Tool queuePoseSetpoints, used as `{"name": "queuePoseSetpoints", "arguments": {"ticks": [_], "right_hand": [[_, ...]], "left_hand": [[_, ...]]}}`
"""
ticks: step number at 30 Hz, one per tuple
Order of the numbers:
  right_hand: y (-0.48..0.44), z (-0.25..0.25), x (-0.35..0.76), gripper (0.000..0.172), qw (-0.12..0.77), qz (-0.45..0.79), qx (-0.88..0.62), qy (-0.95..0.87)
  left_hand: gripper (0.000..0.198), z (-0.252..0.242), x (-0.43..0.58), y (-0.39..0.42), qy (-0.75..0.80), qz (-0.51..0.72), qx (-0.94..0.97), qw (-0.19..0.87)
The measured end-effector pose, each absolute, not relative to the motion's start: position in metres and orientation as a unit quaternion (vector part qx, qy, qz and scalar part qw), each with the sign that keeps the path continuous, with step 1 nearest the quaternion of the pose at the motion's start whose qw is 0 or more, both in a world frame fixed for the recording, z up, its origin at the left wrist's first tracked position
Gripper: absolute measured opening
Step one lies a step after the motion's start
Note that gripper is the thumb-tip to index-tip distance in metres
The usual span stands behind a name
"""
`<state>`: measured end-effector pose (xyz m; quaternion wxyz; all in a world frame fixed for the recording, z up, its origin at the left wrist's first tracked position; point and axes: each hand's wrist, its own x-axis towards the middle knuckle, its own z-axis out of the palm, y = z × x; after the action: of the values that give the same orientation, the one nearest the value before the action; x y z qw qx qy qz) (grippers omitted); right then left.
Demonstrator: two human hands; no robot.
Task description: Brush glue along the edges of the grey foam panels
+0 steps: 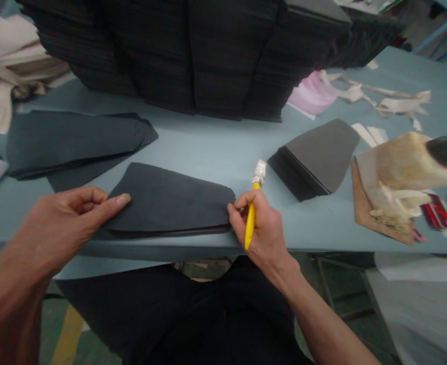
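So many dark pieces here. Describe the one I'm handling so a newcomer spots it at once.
On the pale blue table, in front of the tall black stack, look to the near edge. The dark piece lies flat there, between the left hand and the right hand holding a yellow pen. Alone among its neighbours, both hands touch it.

The pale blue surface (208, 147) carries a dark cut piece (170, 200) at its front edge, a tall black stack (193, 56) behind, a small grey stack (314, 154) right, cream scraps (394, 104) beyond.
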<state>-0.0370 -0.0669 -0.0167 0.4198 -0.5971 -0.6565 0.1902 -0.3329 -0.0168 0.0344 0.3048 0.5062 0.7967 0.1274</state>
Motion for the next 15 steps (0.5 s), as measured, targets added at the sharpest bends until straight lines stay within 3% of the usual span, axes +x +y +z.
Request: {"name": "queuePoseSetpoints", "arguments": {"ticks": [15], "right_hand": [[-0.07,-0.034,-0.03,0.018,0.409,0.24,-0.637,-0.608]], "left_hand": [[0.047,0.025,-0.33,-0.023,0.799,0.149,0.501,0.299]]}}
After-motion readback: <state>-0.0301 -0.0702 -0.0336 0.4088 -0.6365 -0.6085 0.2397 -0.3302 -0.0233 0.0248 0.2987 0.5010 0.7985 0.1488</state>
